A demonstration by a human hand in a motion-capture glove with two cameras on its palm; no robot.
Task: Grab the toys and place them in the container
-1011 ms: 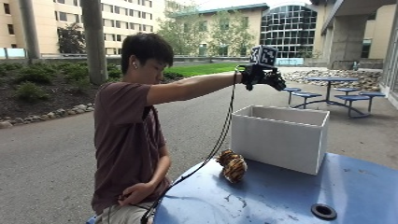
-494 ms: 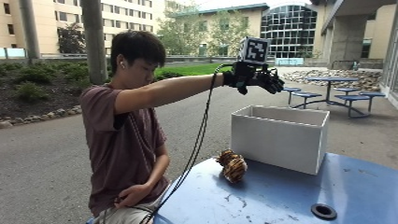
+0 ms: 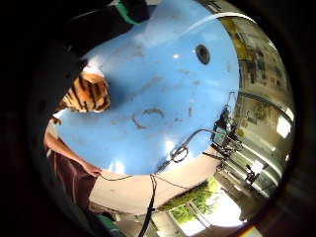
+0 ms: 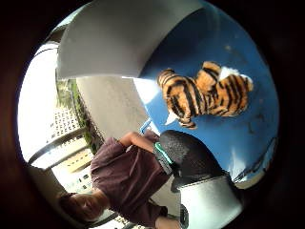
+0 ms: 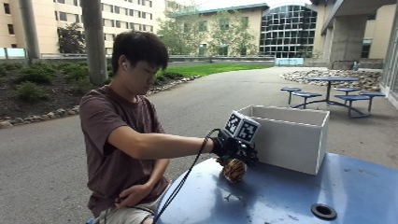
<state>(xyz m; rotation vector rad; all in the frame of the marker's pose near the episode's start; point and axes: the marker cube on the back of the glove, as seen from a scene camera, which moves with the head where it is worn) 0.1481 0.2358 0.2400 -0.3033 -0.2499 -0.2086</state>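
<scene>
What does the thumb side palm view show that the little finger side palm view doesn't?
Only the thumb side view shows the white container's wall and the whole striped tiger toy lying on the table beside it. Only the little finger side view shows the round hole in the table top, cables trailing over the table's edge, and just part of the tiger. Both share the blue table, the tiger toy and the person's maroon shirt.

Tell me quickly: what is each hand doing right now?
Gloved right hand: above the striped orange plush tiger; grip cannot be told.
Bare left hand: rests on the lap, holding nothing.
</scene>
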